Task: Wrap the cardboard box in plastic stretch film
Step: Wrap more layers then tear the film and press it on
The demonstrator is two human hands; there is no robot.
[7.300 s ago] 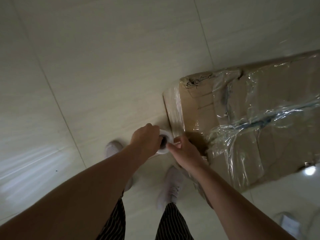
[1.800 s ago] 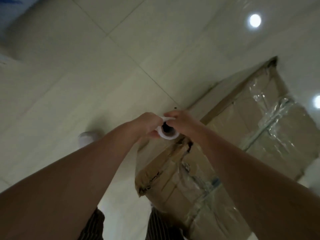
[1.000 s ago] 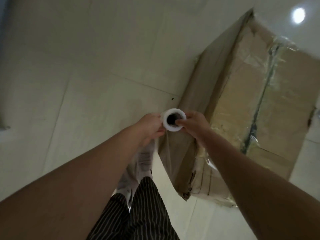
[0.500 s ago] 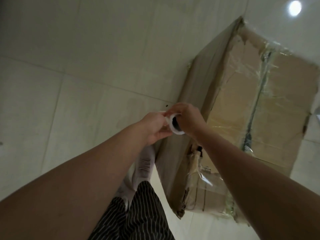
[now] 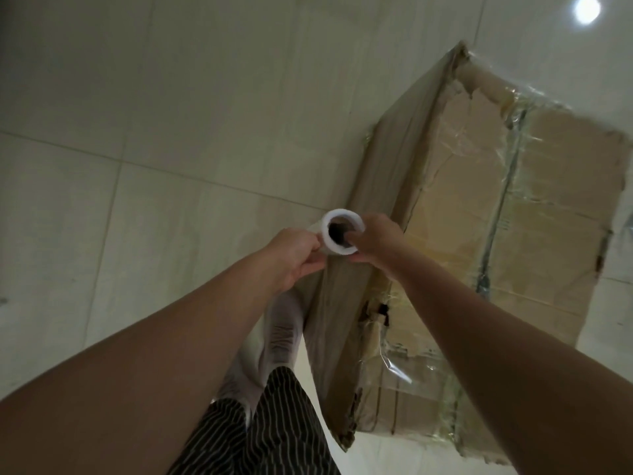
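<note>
The cardboard box lies on the pale tiled floor, on the right of the scene and reaching toward the far right. It is long, worn and torn at its corners. Crinkled clear stretch film is banded across its top face, with a bunched strand running down the length of it. More film clings to the near end, where the cardboard is ripped.

At the box's left edge, about halfway along, the person holds the roll of stretch film upright, its white end and dark hollow core facing up. The left hand grips the roll from the left with fingers curled round its side. The right hand holds it from the right, one digit tucked into the core and the rest curled under the rim. Below the roll a hazy sheet seems to hang against the box's left side face, though I cannot tell for sure where it ends.

Nearer, a white shoe stands just beside the box, with striped trousers above it. A round spot of reflected light shines on the tiles at far right.
</note>
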